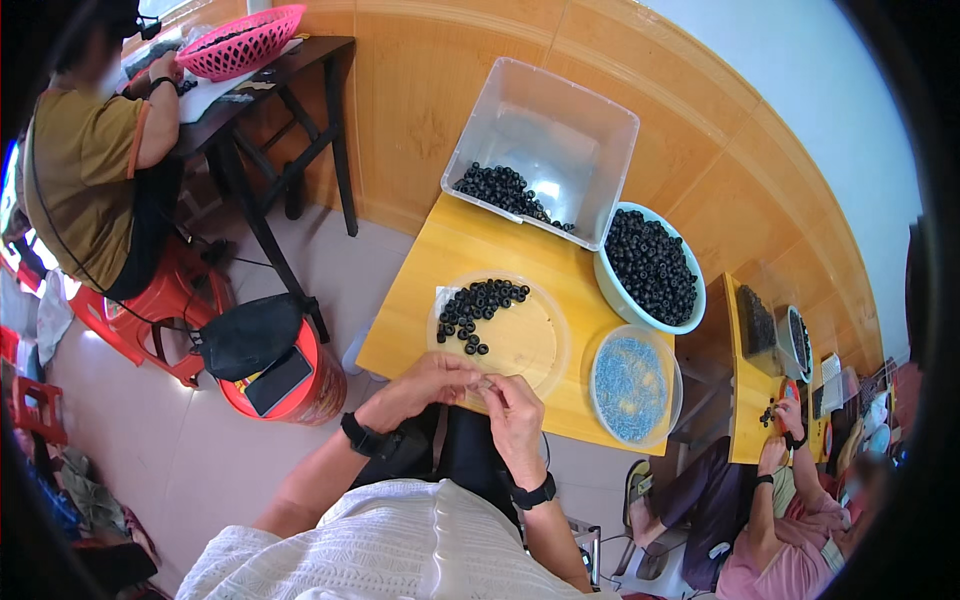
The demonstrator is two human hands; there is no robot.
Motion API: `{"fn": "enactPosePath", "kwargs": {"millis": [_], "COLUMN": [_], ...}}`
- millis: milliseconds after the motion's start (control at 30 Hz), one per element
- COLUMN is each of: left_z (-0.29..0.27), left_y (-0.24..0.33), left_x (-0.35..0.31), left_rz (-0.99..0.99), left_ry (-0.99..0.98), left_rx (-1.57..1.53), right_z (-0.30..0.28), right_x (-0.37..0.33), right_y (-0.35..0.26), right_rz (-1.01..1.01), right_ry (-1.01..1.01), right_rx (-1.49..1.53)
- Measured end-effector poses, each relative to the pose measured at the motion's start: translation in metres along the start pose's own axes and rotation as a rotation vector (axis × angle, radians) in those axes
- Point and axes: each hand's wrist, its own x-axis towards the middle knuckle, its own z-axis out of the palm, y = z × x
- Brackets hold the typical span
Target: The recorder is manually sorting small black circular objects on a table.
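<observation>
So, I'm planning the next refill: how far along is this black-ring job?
Done: a thin row of black rings lies in the clear bin. In hand: left hand and right hand meet over one tiny piece, too small to identify. Left: rings on the clear plate, a heaped white bowl, and a dish of bluish parts.
</observation>
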Motion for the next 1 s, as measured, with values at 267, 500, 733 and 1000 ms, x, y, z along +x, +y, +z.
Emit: {"fn": "enactPosePath", "kwargs": {"millis": [267, 500, 733, 1000], "left_z": [-0.003, 0.005, 0.004, 0.011], "left_y": [0.021, 0.011, 0.003, -0.003], "left_x": [0.047, 0.073, 0.072, 0.065], "left_rz": [0.677, 0.711, 0.784, 0.737], "left_ry": [0.243, 0.169, 0.176, 0.24], "left_rx": [0.788, 1.358, 1.379, 1.458], "right_z": [-0.007, -0.008, -0.003, 0.003], "right_x": [-0.004, -0.01, -0.014, -0.017], "right_y": [0.018, 0.025, 0.026, 0.028], "right_rz": [-0.019, 0.024, 0.005, 0.071], "right_ry": [0.046, 0.027, 0.085, 0.182], "right_rx": [-0.149, -0.147, -0.127, -0.113]}}
